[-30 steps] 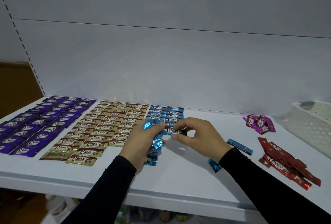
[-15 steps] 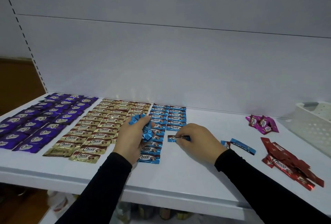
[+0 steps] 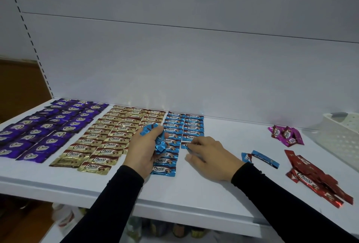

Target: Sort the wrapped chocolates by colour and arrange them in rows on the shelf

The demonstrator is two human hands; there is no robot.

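Left hand [image 3: 144,149] is curled around a bunch of blue wrapped chocolates [image 3: 158,141], held just above the near half of the left blue column. Right hand [image 3: 210,157], palm down with fingers bent, pinches a single blue chocolate [image 3: 184,145] at its fingertips and sets it flat on the shelf [image 3: 194,194] at the near end of the right blue column; only the wrapper's left end shows past the fingers. Both sleeves are black.

Going left to right on the white shelf: purple chocolates [image 3: 48,128] in rows at far left, some running out of view at the edge. Next, gold chocolates [image 3: 108,136] in three columns, touching or nearly so. Then blue rows [image 3: 184,126] in two columns; the left one reaches closer to the shelf front than the right. Right of the right hand, two loose blue chocolates [image 3: 260,159] lie unsorted, one tilted, apart from the rows. Further back right, a small heap of pink chocolates [image 3: 285,135]. Near right, a loose pile of red chocolates [image 3: 314,178], overlapping. White perforated basket [image 3: 342,134] at far right, cut by the frame edge.

Writing: "Choco" reads clearly on the gold, blue and red wrappers, with a small picture beside the word; smaller print under it is too fine to read. Purple and pink logos look the same but blurred.
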